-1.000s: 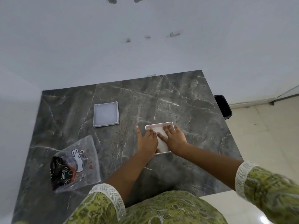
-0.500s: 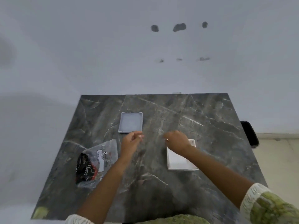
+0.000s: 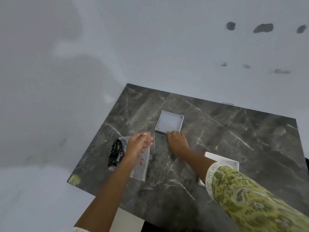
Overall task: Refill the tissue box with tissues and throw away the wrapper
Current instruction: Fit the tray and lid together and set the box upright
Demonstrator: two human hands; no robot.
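On the dark marble table a grey square lid lies upside down near the middle. My right hand lies with its fingertips at the lid's near edge, not closed around it. My left hand hovers open, fingers apart, above a clear plastic wrapper with a black printed end, which lies flat at the table's left side. The white tissue box, open on top with white tissues inside, sits at the right, partly hidden by my right forearm and green sleeve.
A plain grey wall rises right behind the table's far edge. The table's left and near edges drop to a pale floor. A small green patch marks the near left corner.
Both hands left the tissue box. My right hand crossed left to the grey lid, my left hand went over the wrapper. The view swung left, so the box now sits at the right.
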